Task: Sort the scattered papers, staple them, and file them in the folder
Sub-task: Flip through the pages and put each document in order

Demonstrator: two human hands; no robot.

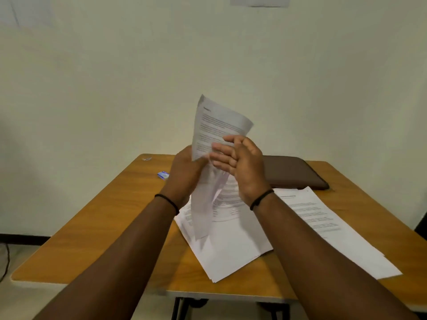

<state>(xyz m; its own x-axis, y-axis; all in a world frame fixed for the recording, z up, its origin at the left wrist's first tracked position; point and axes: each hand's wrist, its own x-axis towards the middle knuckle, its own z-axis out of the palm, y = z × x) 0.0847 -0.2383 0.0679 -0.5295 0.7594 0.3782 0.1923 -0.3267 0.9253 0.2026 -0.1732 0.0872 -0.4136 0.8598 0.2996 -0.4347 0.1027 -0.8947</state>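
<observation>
1. I am holding a sheaf of printed pages [219,128] upright in the middle of the frame, above the wooden table [111,218]. My left hand [184,172] is gripping its lower edge with curled fingers; a blurred sheet is hanging down below that grip.
2. My right hand [240,162] is hovering just beside the pages with its fingers spread and nearly straight, brushing the face of the sheaf and gripping nothing that I can make out.
3. More loose papers [231,245] are lying in a skewed pile at lower centre, with another printed sheet [323,222] to the right.
4. The dark brown folder [293,174] is lying flat at centre right, beyond the papers.
5. A small blue box [163,174], perhaps staples, is sitting left of centre; I am not seeing a stapler.
6. To do this well, I judge I should be squaring the edges against the table before adding more sheets, since the drooping page could slip out.
</observation>
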